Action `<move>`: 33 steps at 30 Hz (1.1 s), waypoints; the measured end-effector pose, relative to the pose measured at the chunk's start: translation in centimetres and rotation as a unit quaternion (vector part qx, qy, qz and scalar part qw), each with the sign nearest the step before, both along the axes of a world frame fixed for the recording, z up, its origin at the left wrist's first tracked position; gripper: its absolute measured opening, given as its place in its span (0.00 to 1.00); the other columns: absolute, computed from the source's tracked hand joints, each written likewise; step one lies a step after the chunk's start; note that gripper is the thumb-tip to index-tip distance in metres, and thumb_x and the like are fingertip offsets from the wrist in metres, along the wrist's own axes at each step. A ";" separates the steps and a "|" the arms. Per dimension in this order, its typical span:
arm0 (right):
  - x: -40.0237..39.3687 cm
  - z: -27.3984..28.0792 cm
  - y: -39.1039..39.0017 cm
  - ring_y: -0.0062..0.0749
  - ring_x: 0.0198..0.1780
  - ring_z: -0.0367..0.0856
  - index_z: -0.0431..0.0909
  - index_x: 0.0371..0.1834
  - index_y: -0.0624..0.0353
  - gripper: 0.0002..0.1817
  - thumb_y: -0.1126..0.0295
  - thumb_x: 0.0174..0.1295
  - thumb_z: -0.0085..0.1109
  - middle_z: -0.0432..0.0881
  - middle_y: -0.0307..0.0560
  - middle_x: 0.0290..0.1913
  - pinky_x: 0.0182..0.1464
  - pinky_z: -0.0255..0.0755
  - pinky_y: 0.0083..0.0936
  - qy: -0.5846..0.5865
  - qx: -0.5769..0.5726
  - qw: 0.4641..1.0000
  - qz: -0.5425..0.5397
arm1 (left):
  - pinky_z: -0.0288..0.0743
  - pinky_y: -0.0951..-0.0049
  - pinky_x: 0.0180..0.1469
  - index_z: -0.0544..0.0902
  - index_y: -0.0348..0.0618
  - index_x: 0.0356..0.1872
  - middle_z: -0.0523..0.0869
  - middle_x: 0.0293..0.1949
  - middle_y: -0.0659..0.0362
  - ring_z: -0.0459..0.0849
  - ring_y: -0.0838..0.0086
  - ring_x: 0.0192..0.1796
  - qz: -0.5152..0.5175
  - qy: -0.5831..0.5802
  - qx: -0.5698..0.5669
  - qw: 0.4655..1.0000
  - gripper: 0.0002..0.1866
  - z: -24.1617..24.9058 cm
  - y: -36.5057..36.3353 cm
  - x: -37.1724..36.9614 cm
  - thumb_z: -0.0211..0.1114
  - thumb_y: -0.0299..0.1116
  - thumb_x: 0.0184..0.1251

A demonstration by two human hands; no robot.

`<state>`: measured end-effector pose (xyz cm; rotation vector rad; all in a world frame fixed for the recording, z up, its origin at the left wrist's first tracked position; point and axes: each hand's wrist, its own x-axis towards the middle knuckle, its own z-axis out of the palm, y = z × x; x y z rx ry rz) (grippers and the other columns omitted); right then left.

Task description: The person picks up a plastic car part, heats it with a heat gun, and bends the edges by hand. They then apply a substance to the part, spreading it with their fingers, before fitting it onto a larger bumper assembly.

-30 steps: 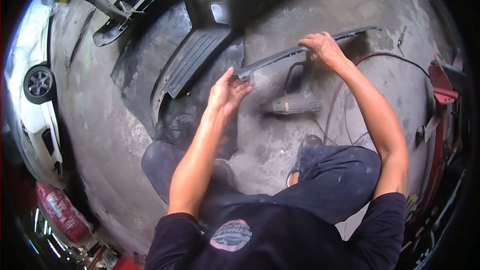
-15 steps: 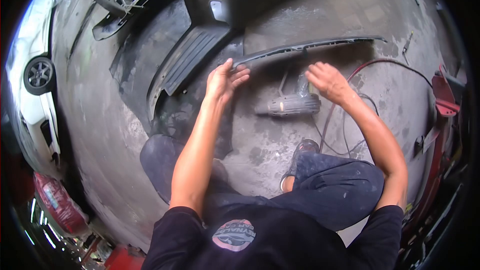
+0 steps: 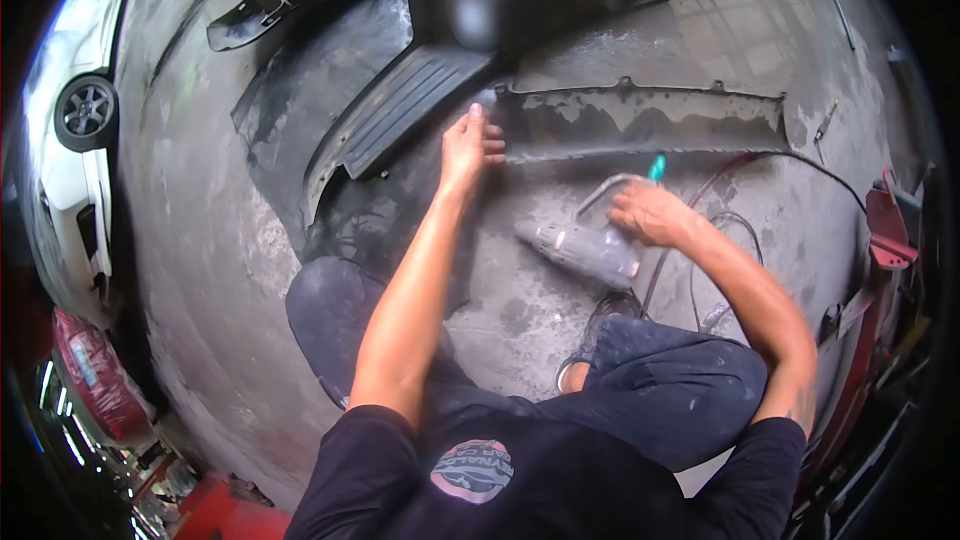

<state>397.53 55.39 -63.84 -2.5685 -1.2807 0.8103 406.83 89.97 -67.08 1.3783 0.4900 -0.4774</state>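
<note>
My left hand (image 3: 470, 152) grips the left end of a long dark trim panel (image 3: 650, 122), whose broad, patchy face is turned up; the thumb points up and the fingers curl at its edge. To the right, my right hand (image 3: 645, 212) is closed round the handle area of a grey cylindrical tool (image 3: 580, 248), with a bent metal bar beside the fingers. A small green piece (image 3: 657, 168) shows just above that hand. The tool is tilted and blurred, close to my right shoe.
A large dark bumper (image 3: 560, 0) with a ribbed section lies across the far floor. A red hose (image 3: 715, 180) and a thin cable run at the right, near a red metal stand (image 3: 888, 225). A white car (image 3: 70, 180) stands at the far left.
The long panel has tipped so its broad face shows. My right hand has moved down onto the tool, which has turned and shifted nearer. The view has shifted slightly.
</note>
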 end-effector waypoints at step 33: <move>-4.7 10.6 -2.9 0.23 0.46 0.82 0.81 0.68 0.70 0.29 0.55 0.76 0.60 0.88 0.46 0.48 0.49 0.76 0.24 0.245 0.304 0.721 -0.573 | 0.79 0.48 0.61 0.89 0.44 0.56 0.85 0.51 0.43 0.85 0.44 0.58 -0.349 -0.208 0.303 0.862 0.15 -4.1 -6.3 -11.7 0.70 0.33 0.70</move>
